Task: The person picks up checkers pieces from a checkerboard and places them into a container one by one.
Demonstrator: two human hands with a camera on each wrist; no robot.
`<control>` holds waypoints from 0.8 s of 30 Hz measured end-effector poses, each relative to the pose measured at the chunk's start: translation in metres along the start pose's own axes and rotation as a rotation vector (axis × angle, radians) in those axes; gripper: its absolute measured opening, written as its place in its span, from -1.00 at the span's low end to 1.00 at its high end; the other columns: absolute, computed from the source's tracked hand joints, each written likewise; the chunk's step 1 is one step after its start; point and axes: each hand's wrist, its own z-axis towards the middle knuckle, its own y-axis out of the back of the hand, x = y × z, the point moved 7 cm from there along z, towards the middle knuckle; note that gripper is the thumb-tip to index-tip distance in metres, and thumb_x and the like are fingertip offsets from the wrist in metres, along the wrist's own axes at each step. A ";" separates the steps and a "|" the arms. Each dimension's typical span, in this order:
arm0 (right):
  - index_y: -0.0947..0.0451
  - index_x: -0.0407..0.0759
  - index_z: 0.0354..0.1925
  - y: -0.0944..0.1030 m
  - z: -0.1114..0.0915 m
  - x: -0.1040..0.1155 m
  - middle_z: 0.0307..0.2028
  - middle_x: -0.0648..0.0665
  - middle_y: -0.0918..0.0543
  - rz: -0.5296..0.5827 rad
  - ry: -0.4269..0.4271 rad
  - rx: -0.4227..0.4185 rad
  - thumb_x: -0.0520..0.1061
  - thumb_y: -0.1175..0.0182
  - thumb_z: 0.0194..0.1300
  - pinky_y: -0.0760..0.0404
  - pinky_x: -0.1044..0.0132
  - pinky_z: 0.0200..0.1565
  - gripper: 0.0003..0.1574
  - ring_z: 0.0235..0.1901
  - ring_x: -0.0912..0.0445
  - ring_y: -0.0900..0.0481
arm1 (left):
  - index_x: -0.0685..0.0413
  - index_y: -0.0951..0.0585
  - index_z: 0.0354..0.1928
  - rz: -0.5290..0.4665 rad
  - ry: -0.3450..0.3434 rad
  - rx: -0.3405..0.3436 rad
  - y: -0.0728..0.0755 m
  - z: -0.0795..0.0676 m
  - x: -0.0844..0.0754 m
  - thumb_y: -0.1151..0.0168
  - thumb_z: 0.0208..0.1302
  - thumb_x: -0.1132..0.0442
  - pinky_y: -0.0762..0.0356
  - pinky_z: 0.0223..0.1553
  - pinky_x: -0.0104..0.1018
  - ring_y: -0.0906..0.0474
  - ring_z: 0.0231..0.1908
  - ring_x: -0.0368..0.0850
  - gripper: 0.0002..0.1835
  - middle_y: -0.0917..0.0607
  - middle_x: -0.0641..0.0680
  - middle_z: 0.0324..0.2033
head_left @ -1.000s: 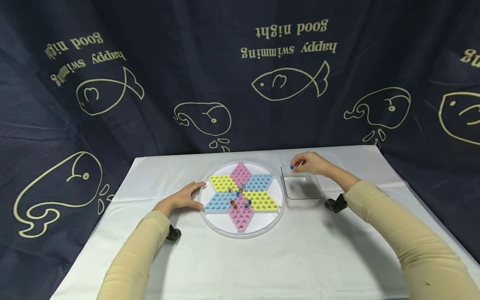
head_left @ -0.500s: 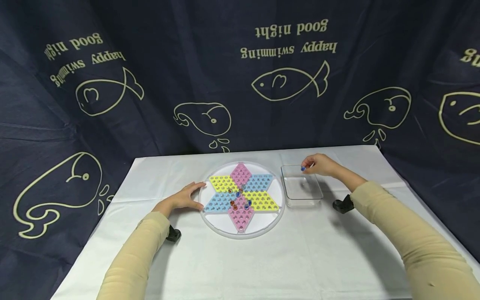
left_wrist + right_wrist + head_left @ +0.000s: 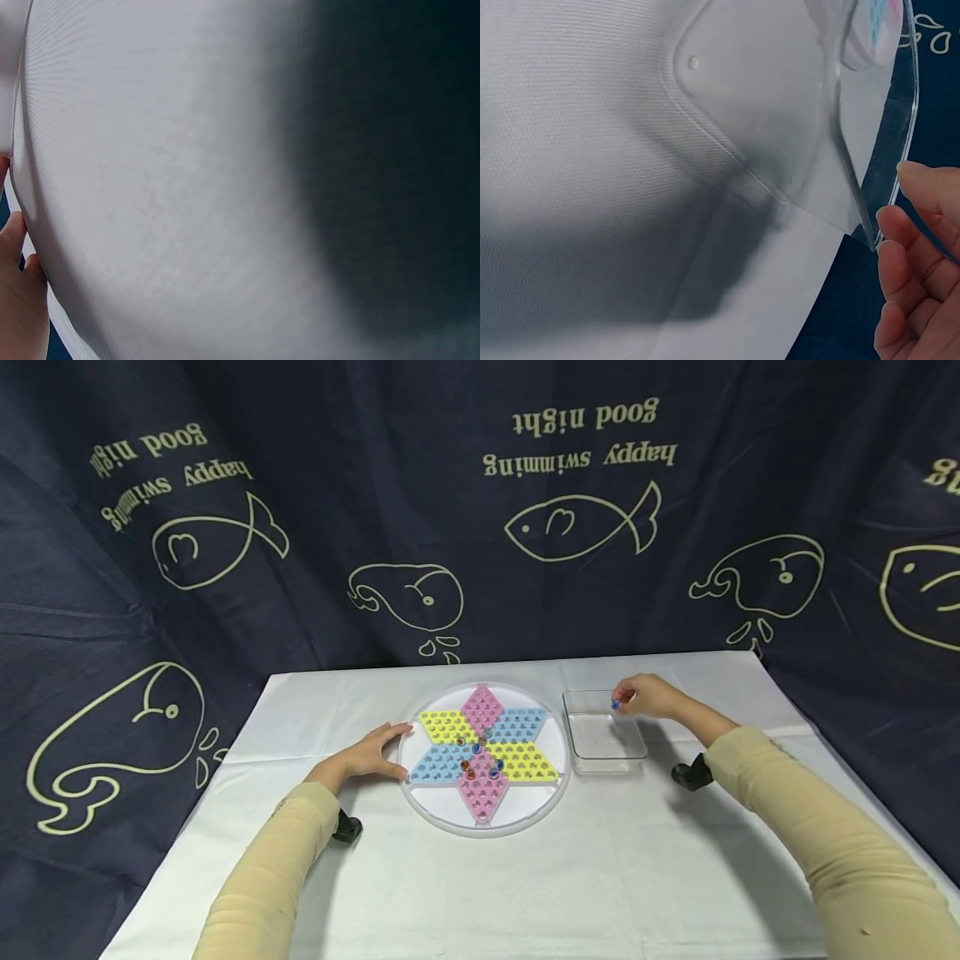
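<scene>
I saw the right hand (image 3: 648,697) pinching a blue marble (image 3: 616,704), probably light, hard and slippery, best gripped around its middle, the left hand (image 3: 367,756) spread at the board (image 3: 435,806)'s rim.

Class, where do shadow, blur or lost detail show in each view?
Head: a soft shadow on the white tablecloth beneath the right sleeve, and the blue marble in the right hand is too small for detail; left wrist: a dark, soft-edged patch covers the right side, cause unclear; right wrist: a broad shadow darkens the tablecloth beside the clear container.
</scene>
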 end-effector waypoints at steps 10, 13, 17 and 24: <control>-0.53 -0.41 -0.23 -0.001 -0.001 0.000 -0.36 -0.15 -0.61 0.021 -0.006 -0.016 -0.25 -0.21 0.09 -0.51 0.16 -0.25 -0.73 -0.28 -0.02 -0.53 | -0.01 -0.15 0.35 0.021 -0.026 -0.020 0.002 -0.004 -0.003 -0.47 -0.19 -0.06 0.17 0.29 0.25 0.23 0.37 0.29 0.03 0.05 0.38 0.36; -0.52 -0.43 -0.17 -0.002 0.000 -0.001 -0.36 -0.15 -0.62 0.087 -0.021 -0.024 -0.25 -0.21 0.10 -0.52 0.22 -0.27 -0.68 -0.28 -0.01 -0.54 | -0.01 -0.15 0.35 0.018 -0.023 -0.018 0.001 -0.004 -0.003 -0.47 -0.19 -0.06 0.17 0.29 0.25 0.23 0.37 0.29 0.03 0.05 0.38 0.36; -0.50 -0.44 -0.10 -0.003 0.001 0.003 -0.33 -0.15 -0.62 0.188 -0.031 -0.034 -0.23 -0.21 0.14 -0.51 0.31 -0.29 -0.62 -0.30 0.07 -0.53 | -0.02 -0.15 0.35 0.018 -0.016 -0.014 0.000 -0.003 -0.002 -0.47 -0.19 -0.07 0.17 0.29 0.26 0.24 0.37 0.29 0.04 0.06 0.37 0.36; -0.46 -0.38 0.01 -0.014 0.004 0.027 -0.16 -0.27 -0.58 0.339 0.001 -0.073 -0.17 -0.25 0.15 -0.50 0.37 -0.26 -0.52 -0.24 0.07 -0.48 | -0.02 -0.13 0.36 0.016 -0.006 -0.010 0.001 -0.002 -0.002 -0.46 -0.19 -0.10 0.17 0.28 0.27 0.25 0.37 0.30 0.05 0.07 0.37 0.37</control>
